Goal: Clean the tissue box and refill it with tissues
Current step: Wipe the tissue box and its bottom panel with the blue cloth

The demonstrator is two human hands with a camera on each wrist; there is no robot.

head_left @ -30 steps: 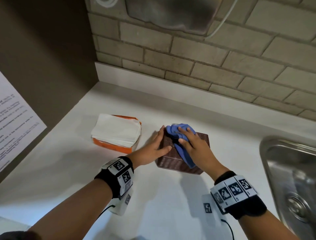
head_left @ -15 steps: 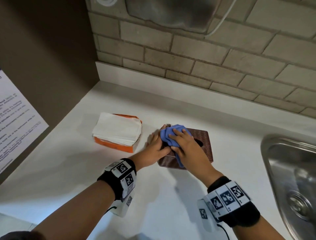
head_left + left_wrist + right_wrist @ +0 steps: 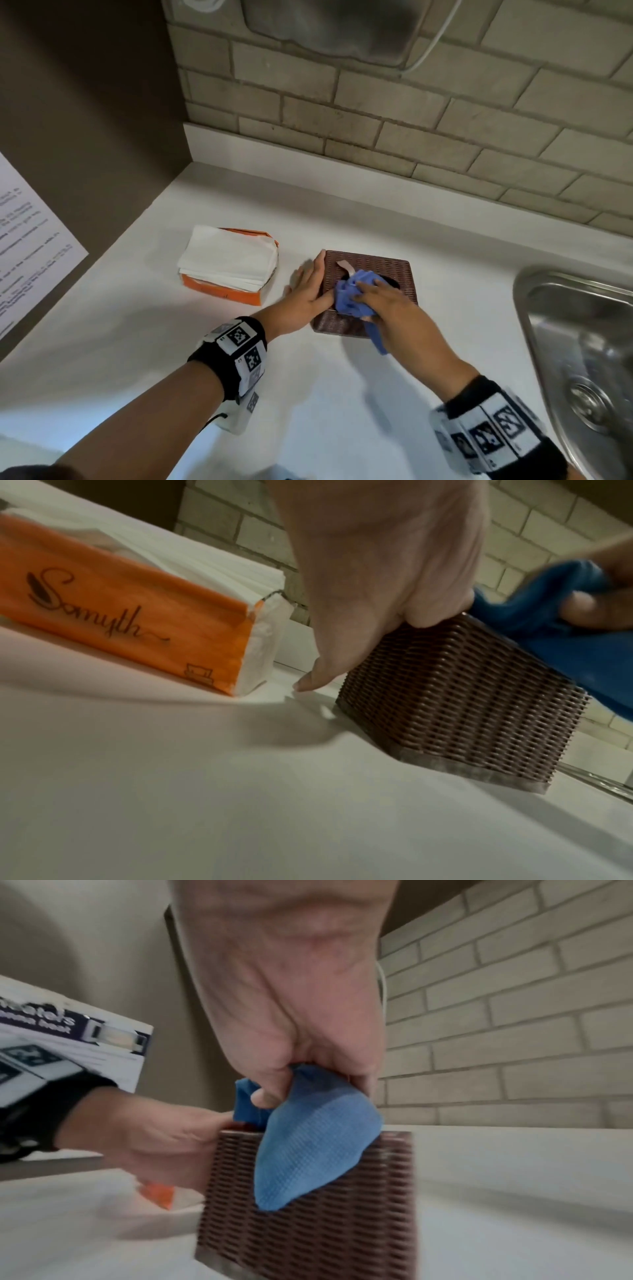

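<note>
A brown woven tissue box (image 3: 387,270) (image 3: 455,693) (image 3: 329,1229) stands on the white counter (image 3: 308,394). My right hand (image 3: 380,298) (image 3: 291,1015) grips a bunched blue cloth (image 3: 352,296) (image 3: 548,631) (image 3: 315,1148) and presses it on the box's top near the oval opening; a tail of cloth hangs over the front side. My left hand (image 3: 308,291) (image 3: 377,561) lies flat with straight fingers against the box's left side, thumb on its top edge. An orange pack of white tissues (image 3: 229,263) (image 3: 130,610) lies open to the left.
A steel sink (image 3: 582,342) is sunk into the counter at the right. A brick wall (image 3: 411,120) runs behind, with a metal fixture (image 3: 335,27) and cable above. A brown side wall with a printed sheet (image 3: 27,246) stands at the left.
My right hand has slid the blue cloth across the box's top, from the far left corner to the middle front. The left hand stays against the left side.
</note>
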